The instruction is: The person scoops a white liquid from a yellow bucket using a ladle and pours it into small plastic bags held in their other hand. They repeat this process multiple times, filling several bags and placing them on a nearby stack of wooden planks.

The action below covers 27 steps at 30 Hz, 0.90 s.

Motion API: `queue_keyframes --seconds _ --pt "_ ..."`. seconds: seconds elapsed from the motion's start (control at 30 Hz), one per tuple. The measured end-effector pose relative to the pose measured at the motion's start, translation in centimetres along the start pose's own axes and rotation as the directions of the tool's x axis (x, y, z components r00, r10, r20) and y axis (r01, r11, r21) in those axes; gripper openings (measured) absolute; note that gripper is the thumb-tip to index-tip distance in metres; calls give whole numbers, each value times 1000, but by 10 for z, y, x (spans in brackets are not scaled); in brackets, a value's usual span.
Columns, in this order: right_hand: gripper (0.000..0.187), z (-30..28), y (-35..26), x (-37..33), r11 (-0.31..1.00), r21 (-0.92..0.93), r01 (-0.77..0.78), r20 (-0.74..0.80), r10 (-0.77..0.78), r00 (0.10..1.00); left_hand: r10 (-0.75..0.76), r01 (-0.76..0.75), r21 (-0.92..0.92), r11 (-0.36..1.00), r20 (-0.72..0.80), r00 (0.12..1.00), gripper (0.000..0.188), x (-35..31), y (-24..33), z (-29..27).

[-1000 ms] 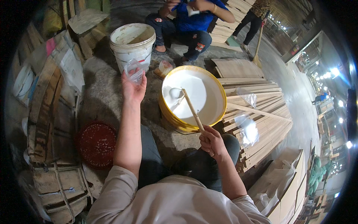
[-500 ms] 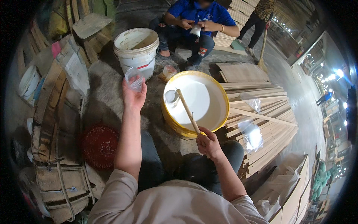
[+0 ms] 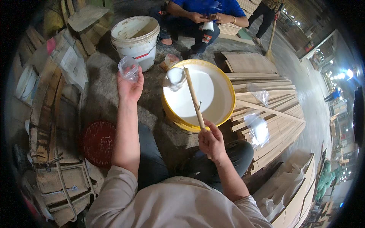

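In my right hand is the wooden handle of a ladle, my fingers wrapped round its near end. The ladle's cup, full of white liquid, is over the left rim of a yellow-rimmed bucket. White liquid stands in that bucket. My left hand, left of the bucket, holds a small clear plastic bag up between thumb and fingers. A nail sticks out of the handle partway along.
Behind my left hand stands a dirty white bucket. A seated person in a blue shirt handles a small white-filled bag. Wooden slats with clear bags lie right; a red lid lies left. Someone holds a broom.
The ladle's cup has risen from the liquid and moved toward the bucket's left rim, now filled. My left hand with the plastic bag has shifted slightly left and up.
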State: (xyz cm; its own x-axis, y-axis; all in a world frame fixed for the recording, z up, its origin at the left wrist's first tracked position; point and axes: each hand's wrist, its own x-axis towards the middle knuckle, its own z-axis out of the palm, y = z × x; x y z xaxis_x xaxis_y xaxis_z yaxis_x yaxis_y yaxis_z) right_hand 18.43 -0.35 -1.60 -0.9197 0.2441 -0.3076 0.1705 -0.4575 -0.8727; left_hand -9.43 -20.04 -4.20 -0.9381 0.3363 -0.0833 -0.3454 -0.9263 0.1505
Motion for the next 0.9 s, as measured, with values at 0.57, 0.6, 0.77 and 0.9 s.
queue_keyframes --seconds 0.57,0.6,0.77,0.9 --pt "36 38 63 -30 979 -195 62 -71 -77 994 80 -78 40 996 -36 996 30 -4 6 3" --pt "36 42 57 -32 984 -173 43 -65 -55 996 89 -87 33 996 -57 994 30 -5 4 4" --pt "34 46 44 -25 993 -110 39 -53 -45 998 128 -124 36 992 -139 982 30 -7 -4 14" --pt "26 51 24 -23 991 132 5 -68 4 998 101 -101 1 995 -91 991 31 -6 5 7"
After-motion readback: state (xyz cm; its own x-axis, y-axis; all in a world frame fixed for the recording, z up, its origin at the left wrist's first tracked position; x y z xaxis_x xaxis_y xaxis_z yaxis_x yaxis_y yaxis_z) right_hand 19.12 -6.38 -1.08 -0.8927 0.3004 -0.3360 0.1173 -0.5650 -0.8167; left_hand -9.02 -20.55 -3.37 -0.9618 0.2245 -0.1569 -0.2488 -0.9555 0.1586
